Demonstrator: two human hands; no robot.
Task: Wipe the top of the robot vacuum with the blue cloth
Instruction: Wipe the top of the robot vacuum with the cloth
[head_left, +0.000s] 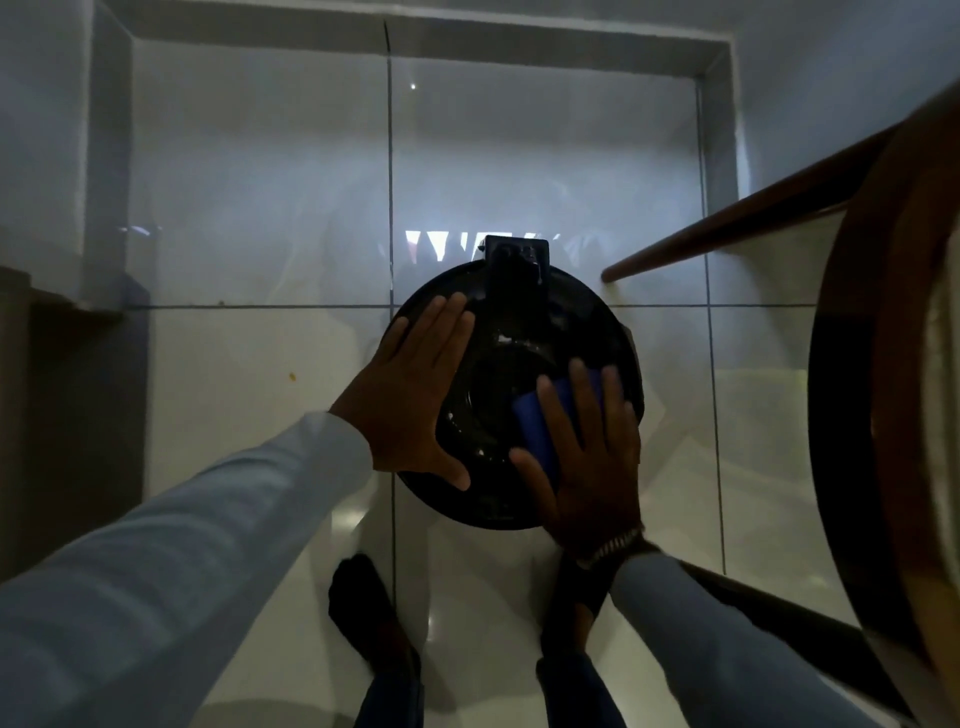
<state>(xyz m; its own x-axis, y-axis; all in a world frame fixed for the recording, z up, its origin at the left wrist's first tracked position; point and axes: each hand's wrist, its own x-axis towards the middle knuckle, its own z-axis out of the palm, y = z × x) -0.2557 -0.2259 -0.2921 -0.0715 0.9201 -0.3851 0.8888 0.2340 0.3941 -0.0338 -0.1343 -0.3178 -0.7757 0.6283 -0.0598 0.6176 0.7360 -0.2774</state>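
A round black robot vacuum (511, 332) sits on the glossy tiled floor in the middle of the head view. My left hand (410, 400) lies flat and spread on its left side, holding nothing. My right hand (587, 462) presses a folded blue cloth (540, 431) flat against the vacuum's right side; most of the cloth is hidden under my fingers. A black block (514, 260) sticks out at the vacuum's far edge.
A round wooden table (883, 415) with slanted legs (727, 228) stands close on the right. A dark cabinet edge (62, 364) is on the left. White walls and a skirting (415, 41) close the far side. My feet (369, 618) stand just below the vacuum.
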